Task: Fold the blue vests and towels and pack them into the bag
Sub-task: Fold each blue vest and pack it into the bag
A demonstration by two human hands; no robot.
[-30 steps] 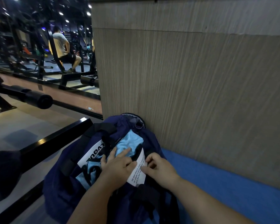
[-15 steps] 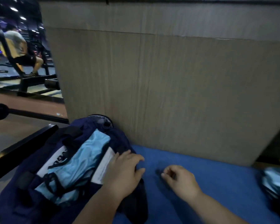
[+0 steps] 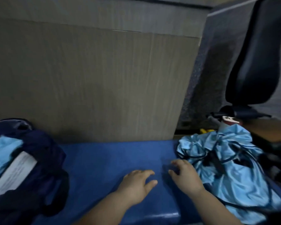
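Broadly, the background is filled by a grey-brown wood-grain panel (image 3: 91, 82), and below it a blue padded surface (image 3: 104, 159) is spread across the width. At its left end a dark navy fabric bag (image 3: 44, 159) is seen lying open, with a folded light-blue vest (image 3: 2, 153) and a white printed sheet (image 3: 15, 172) already inside. At the right end a crumpled heap of shiny light-blue vests with black trim (image 3: 225, 161) is piled, unfolded and with no clear long axis. The right hand (image 3: 185, 177) is held just left of that heap, fingers loosely curled, nothing gripped; contact with the cloth cannot be told. The left hand (image 3: 136, 184) is held over the bare surface between bag and heap, fingers relaxed and empty. The heap is judged nearer the right hand, so a short rightward reach is called for.
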